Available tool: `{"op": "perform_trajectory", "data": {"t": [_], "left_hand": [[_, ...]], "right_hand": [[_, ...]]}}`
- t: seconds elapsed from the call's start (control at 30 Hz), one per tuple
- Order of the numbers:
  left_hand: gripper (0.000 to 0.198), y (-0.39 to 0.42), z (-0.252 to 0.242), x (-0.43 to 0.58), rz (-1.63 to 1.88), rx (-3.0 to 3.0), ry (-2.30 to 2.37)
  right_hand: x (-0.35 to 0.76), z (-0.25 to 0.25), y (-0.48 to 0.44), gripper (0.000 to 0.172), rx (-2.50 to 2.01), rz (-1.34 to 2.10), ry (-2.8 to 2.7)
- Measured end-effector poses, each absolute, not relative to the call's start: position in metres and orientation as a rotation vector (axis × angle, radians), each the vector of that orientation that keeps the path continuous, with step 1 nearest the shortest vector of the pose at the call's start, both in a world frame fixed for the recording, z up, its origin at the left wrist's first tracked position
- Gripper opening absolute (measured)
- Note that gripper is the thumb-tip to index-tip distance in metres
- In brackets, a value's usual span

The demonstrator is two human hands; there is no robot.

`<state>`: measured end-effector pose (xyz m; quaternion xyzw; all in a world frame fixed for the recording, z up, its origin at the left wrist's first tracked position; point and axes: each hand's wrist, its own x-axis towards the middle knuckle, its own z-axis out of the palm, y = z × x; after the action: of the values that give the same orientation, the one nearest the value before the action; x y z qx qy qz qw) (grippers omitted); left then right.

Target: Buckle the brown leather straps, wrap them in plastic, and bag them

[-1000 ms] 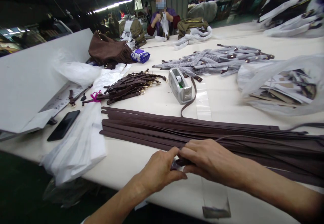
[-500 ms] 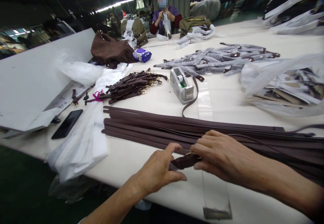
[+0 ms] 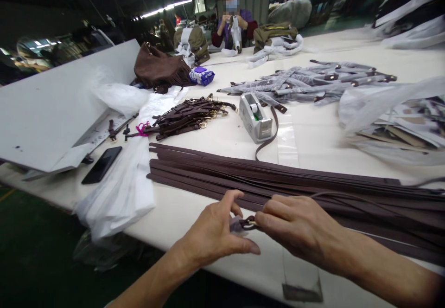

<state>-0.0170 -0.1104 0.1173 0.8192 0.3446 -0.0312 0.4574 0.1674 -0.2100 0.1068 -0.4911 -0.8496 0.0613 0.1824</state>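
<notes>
The left hand [image 3: 215, 234] is curled, thumb up, and pinches the strap end [image 3: 243, 223] low in the middle, near the front edge of the counter [image 3: 222, 138]. The right hand [image 3: 295, 227] comes in from 3 o'clock and its fingertips grip the same end, where a small ring shows. Just past both hands, at 12 o'clock, lies the long strap pile [image 3: 278, 176]. Farther at 12 o'clock stands the tape holder [image 3: 255, 118]. A phone [image 3: 102, 164] lies at 10 o'clock, beside a white bag [image 3: 120, 192].
</notes>
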Motion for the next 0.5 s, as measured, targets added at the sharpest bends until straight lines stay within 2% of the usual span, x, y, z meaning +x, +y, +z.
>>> {"op": "perform_trajectory", "data": {"t": [0.1,0.2,0.33,0.4,0.5], "left_hand": [[0.043,-0.115,0.124,-0.020,-0.276,2.202,1.052],[0.031,-0.123,0.122,-0.018,-0.310,2.368,1.005],[0.030,-0.125,0.115,-0.020,-0.182,2.409,0.907],[0.038,-0.123,0.113,-0.024,-0.149,2.318,0.930],[0.055,-0.119,0.114,-0.026,-0.154,2.186,0.922]], "right_hand": [[0.164,0.110,-0.207,0.013,-1.406,0.330,-2.333],[0.153,0.114,-0.199,0.018,-1.395,0.665,-2.222],[0.149,0.116,-0.186,0.017,-1.364,1.123,-2.032],[0.155,0.119,-0.182,0.013,-1.409,1.150,-2.021],[0.161,0.126,-0.180,0.011,-1.513,1.014,-2.122]]}}
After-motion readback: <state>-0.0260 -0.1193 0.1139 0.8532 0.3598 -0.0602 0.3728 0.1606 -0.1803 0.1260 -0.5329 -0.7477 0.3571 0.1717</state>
